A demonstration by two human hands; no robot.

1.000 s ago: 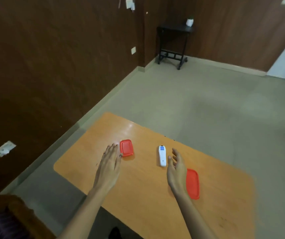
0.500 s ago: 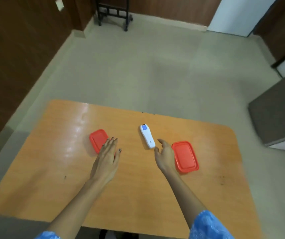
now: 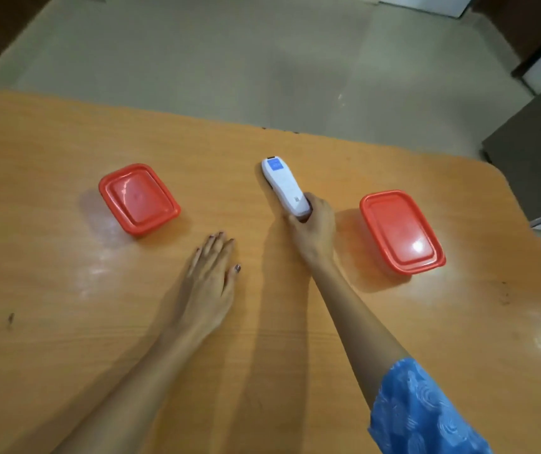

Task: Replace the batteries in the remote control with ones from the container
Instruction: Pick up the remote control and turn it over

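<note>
Nearest to us, a blue patterned fabric sleeve covers the right upper forearm at the near edge of the orange wood-grain desk. The left hand lies flat, palm down, mid-desk, fingers extended and pressed close together, touching nothing but the desktop.

Further out, the right hand curls round the near end of the white slim plastic remote control: thumb on its left side, fingers wrapped on the right and under. We cannot tell whether the remote is lifted or lies on the desk. Its blue-screen end points at the far edge.

The red-lidded rectangular plastic container on the left sits toward the left edge, lid on; the red-lidded rectangular plastic container on the right sits toward the right edge, just beside the right hand, lid also on. We cannot see which holds batteries.

Risks, as we judge them:
- The grip is only at one end, so the long free end could lever and slip out on lifting.
- The right wrist is near the right container; a swing could knock it toward the desk's right edge.
- Opening the wrong container wastes a step.
- The battery cover isn't visible; it is probably on the underside, so flipping one-handed could drop the remote.
</note>
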